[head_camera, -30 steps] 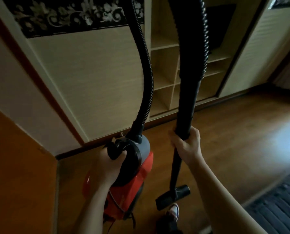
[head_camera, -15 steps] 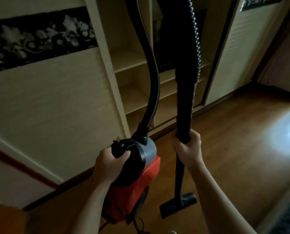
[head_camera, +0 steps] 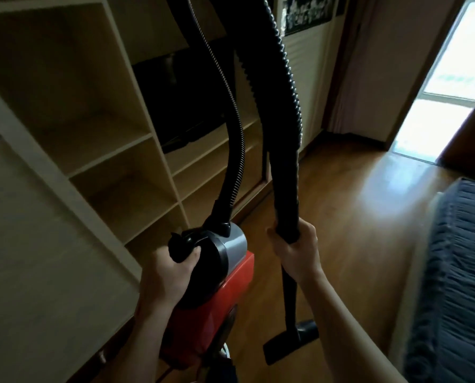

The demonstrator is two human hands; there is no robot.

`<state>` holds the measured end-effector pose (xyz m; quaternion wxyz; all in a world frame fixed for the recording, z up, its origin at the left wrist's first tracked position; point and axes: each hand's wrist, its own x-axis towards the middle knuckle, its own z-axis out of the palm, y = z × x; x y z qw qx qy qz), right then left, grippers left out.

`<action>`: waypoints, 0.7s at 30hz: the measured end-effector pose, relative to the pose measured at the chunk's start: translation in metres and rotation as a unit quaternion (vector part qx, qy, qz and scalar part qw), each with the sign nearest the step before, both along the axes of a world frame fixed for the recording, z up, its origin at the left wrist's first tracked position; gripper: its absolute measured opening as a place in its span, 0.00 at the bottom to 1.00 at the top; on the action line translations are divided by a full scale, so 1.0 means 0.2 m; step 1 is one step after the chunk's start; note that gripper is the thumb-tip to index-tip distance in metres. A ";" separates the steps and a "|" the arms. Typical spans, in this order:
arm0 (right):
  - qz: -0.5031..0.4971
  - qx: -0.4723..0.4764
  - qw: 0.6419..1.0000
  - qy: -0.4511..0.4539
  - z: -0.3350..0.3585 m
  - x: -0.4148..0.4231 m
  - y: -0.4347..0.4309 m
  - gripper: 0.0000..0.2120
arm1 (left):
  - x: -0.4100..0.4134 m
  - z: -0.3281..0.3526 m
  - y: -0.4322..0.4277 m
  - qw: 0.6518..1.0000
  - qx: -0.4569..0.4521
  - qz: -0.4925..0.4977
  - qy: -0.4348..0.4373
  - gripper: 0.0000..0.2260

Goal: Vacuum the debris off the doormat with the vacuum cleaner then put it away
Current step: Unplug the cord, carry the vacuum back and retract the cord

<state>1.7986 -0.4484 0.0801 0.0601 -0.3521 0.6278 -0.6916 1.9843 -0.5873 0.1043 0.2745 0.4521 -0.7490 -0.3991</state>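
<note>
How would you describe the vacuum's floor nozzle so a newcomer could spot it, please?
Over the wooden floor beside the open shelving, follow the black wand down from the right hand. The floor nozzle is the flat, wide black head at its foot, unlike the red vacuum body beside it.

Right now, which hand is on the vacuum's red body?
The left hand, gripping the black handle atop the red body; the right hand grips the wand instead.
</note>
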 end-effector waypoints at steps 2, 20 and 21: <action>-0.033 0.001 0.999 0.017 -0.02 -0.14 -0.04 0.08 | -0.16 -0.01 -0.08 1.000 -0.004 -0.027 -0.008 0.13; -0.254 0.053 0.965 -0.030 0.08 -1.34 -0.80 0.14 | -1.67 -0.09 -1.04 0.972 0.021 -0.234 -0.009 0.07; -0.264 0.053 0.963 -0.031 0.07 -1.39 -0.80 0.15 | -1.74 -0.09 -1.06 0.971 0.021 -0.238 -0.009 0.06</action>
